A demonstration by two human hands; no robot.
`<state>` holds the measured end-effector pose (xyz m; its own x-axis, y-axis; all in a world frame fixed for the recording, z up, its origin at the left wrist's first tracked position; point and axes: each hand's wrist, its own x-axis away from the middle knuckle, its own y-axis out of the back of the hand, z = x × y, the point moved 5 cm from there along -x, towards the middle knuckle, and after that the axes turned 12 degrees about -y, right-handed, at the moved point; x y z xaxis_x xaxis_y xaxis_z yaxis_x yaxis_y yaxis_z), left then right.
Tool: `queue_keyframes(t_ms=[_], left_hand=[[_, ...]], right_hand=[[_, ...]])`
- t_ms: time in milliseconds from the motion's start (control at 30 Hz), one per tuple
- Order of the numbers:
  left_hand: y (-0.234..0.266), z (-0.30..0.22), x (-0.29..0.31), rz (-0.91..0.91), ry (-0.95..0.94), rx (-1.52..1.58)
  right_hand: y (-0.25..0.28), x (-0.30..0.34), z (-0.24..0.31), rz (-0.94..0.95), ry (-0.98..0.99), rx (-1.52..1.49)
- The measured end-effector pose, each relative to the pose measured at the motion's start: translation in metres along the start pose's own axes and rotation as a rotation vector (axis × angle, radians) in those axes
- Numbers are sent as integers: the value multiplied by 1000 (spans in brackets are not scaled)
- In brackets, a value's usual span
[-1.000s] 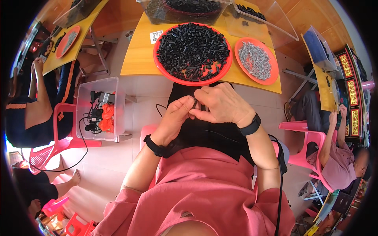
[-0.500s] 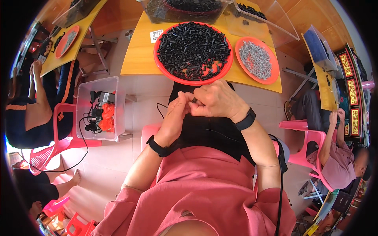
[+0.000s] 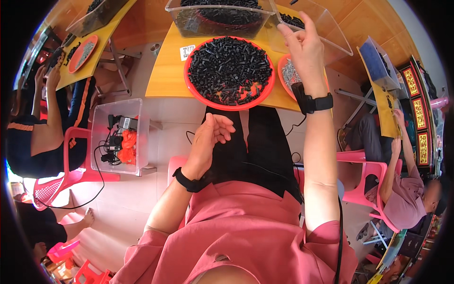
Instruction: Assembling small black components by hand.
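Note:
My right hand [image 3: 305,49] is raised over the right side of the table, beside a clear plastic bin [image 3: 336,41] that holds black pieces. Its thumb and forefinger are apart, with nothing between them. A small black piece [image 3: 294,2] shows above the fingertips, apart from them. Over my lap, my left hand [image 3: 205,142] is loosely curled with fingers apart, and no object shows in it. A round red tray [image 3: 191,89] heaped with small black cylindrical pieces [image 3: 227,68] stands in front. Partly behind my right wrist lies an orange plate [image 3: 282,60] of small silver screw-like parts [image 3: 289,75].
Another clear bin [image 3: 222,29] of black pieces stands behind the tray on the yellow table [image 3: 163,78]. At left, a plastic box [image 3: 142,111] holds cables and an orange bag. Other people sit at tables on both sides, with pink chairs [image 3: 78,146] near them.
My hands were together over my lap, with a small black piece at the fingers. The right hand has moved up and away to the bin and opened; the left has loosened and stayed low.

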<state>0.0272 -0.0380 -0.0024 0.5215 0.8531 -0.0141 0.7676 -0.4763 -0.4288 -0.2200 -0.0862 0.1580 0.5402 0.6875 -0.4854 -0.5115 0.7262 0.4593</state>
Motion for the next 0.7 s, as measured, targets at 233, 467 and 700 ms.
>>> queue_keyframes(t_ms=[233,467,700], left_hand=[[5,2,0,-80,26,7],[13,5,0,-175,28,45],[16,6,-2,-202,13,46]], right_hand=[[-75,65,-15,543,77,57],[-112,91,-10,658,223,268],[-121,89,-4,585,302,289]])
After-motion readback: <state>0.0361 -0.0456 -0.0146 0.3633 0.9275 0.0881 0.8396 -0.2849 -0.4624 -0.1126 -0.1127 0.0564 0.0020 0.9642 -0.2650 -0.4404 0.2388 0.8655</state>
